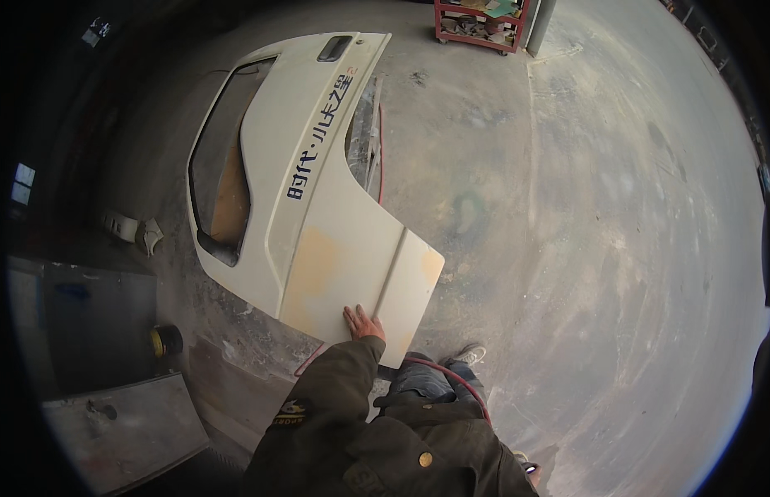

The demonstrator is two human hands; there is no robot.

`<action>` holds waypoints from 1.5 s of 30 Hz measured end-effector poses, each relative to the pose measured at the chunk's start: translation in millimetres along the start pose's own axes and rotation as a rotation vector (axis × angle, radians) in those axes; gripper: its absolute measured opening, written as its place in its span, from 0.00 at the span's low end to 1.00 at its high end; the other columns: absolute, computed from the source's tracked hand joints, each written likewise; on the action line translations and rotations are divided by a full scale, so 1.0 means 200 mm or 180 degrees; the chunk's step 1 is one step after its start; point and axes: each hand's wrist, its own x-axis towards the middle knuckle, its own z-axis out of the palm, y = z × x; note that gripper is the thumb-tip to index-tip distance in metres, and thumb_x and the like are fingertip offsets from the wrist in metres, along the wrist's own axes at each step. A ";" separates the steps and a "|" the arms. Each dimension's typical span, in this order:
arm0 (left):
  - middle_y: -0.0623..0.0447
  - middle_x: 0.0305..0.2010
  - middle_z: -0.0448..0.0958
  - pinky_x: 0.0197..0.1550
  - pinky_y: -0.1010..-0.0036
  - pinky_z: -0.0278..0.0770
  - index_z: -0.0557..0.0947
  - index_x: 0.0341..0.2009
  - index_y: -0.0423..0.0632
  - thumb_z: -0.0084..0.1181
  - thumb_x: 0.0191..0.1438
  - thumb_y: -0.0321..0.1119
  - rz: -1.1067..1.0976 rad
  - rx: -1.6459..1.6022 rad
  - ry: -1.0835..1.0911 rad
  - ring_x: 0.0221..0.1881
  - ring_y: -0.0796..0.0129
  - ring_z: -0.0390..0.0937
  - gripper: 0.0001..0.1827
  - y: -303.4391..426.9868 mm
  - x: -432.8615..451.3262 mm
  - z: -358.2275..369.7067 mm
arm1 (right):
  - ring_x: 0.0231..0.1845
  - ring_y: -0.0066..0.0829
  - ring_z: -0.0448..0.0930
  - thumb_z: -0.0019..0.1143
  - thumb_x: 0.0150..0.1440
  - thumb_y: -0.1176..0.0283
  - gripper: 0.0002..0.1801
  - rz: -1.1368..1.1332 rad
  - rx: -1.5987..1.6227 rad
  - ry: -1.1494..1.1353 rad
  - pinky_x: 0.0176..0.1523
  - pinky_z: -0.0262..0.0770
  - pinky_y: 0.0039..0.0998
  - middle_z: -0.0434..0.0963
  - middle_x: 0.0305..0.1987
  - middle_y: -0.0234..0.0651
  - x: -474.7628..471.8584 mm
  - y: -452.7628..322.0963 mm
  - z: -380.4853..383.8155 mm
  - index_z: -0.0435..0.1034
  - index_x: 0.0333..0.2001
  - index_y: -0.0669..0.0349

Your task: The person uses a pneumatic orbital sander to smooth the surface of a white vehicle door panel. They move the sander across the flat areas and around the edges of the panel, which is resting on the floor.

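A cream-white vehicle door [335,248] lies before me, with dark lettering along it, a window opening and a recessed handle [335,48]. Yellowish filler-like patches [313,255] mark its near half. My left hand [363,324] rests on the door's near end, fingers apart, beside a raised crease, gripping nothing. At the bottom edge of the view, my right hand [534,477] hangs low by my side, partly hidden by my sleeve. It holds a small dark object [529,467] whose kind is not clear.
A red hose [450,374] passes across my legs. Left are a dark cabinet [99,323], a black-and-yellow round container [166,341] and a flat panel [127,428]. White parts [121,226] lie on the floor. A red cart [480,25] stands beyond the door, near a post [542,28].
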 end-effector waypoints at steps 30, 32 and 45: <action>0.48 0.66 0.74 0.66 0.52 0.67 0.77 0.61 0.57 0.53 0.63 0.45 0.2063 -0.1477 -0.2985 0.68 0.49 0.69 0.22 2.37 0.69 0.33 | 0.49 0.54 0.79 0.67 0.41 0.77 0.34 -0.5585 -0.0470 0.0604 0.49 0.80 0.46 0.71 0.52 0.43 -0.11 -4.70 -1.63 0.66 0.56 0.57; 0.49 0.59 0.79 0.64 0.50 0.69 0.81 0.56 0.58 0.52 0.62 0.50 0.1821 -0.1608 -0.3002 0.64 0.47 0.72 0.21 2.33 0.72 0.32 | 0.50 0.55 0.79 0.65 0.42 0.77 0.35 -0.5828 -0.0715 0.0408 0.50 0.79 0.46 0.71 0.52 0.44 -0.18 -4.97 -1.57 0.65 0.56 0.58; 0.45 0.30 0.83 0.40 0.51 0.78 0.84 0.29 0.52 0.57 0.56 0.62 -0.1801 -0.2101 -0.0817 0.38 0.46 0.83 0.24 2.47 0.82 -0.29 | 0.43 0.56 0.82 0.71 0.43 0.72 0.38 -0.7412 -0.2312 -0.0899 0.42 0.80 0.50 0.72 0.56 0.42 -0.76 -6.31 -0.44 0.61 0.58 0.53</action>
